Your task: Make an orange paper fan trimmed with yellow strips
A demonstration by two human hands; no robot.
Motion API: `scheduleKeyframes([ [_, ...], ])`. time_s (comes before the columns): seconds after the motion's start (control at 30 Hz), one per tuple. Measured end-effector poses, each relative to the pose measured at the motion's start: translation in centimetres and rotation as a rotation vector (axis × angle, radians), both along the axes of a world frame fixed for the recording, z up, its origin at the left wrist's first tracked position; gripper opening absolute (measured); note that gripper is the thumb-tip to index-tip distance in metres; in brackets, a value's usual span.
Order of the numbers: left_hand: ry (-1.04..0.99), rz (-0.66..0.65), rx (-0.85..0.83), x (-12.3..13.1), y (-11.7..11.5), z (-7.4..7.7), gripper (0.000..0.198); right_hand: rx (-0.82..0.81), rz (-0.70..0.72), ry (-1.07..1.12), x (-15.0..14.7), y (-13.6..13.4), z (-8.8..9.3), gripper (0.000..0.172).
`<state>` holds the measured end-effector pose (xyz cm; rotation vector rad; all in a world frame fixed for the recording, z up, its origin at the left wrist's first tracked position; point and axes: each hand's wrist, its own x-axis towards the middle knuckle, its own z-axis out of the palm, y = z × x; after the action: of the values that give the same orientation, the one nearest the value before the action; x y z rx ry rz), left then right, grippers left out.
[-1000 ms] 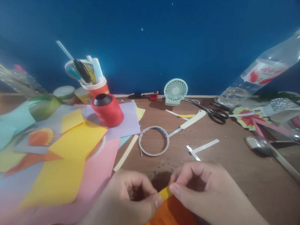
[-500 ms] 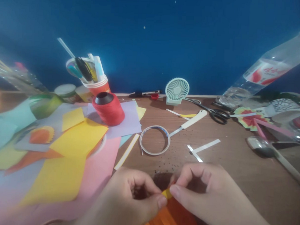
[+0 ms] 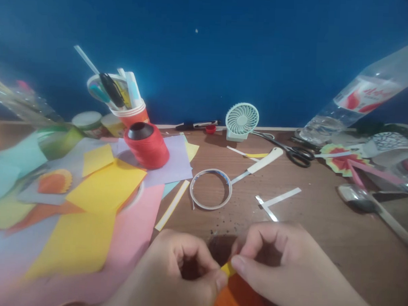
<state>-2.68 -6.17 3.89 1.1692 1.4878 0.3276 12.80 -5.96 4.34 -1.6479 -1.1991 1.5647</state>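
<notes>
At the bottom centre, my left hand (image 3: 192, 270) and my right hand (image 3: 273, 260) pinch a small yellow paper piece (image 3: 228, 268) between thumbs and fingers. Both hands are closed, their fingertips close together on it. Beneath the fingertips lies a folded orange paper (image 3: 240, 299), partly hidden by the hands and cut off by the lower edge. Whether the yellow piece is joined to the orange paper I cannot tell. Beyond the hands, a roll of tape (image 3: 210, 207) lies flat on the brown table (image 3: 308, 238).
Coloured paper sheets (image 3: 92, 238) cover the left side. A red thread spool (image 3: 148, 146) stands before a pen cup (image 3: 134, 114). Behind the tape are a white-handled knife (image 3: 266, 160), a mini fan (image 3: 242, 121) and scissors (image 3: 300, 156). A plastic bottle (image 3: 365, 92) and spoon (image 3: 357, 198) are at right.
Both hands keep their pinch on the yellow paper piece, with the left thumb slightly farther right. The orange paper shows a little less. The camera view has shifted slightly.
</notes>
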Motion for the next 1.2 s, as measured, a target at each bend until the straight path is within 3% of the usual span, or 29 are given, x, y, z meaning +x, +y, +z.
scheduleKeyframes([
  [0.27,-0.08,0.0,-0.033,-0.2,0.4,0.1,0.022,-0.002,-0.023,0.049,0.0,0.0,-0.2,0.015],
  [0.6,-0.166,-0.02,-0.036,-0.1,0.5,0.3,0.016,0.03,0.036,-0.084,0.0,-0.1,0.3,0.01],
  [0.8,-0.097,-0.037,0.017,-0.7,0.4,-0.4,0.021,0.023,0.034,-0.129,-0.2,-0.2,0.5,0.008],
  [1.2,-0.156,-0.07,0.087,-0.7,-0.2,-0.9,0.022,0.055,0.067,-0.081,-0.3,-0.3,0.2,0.01],
])
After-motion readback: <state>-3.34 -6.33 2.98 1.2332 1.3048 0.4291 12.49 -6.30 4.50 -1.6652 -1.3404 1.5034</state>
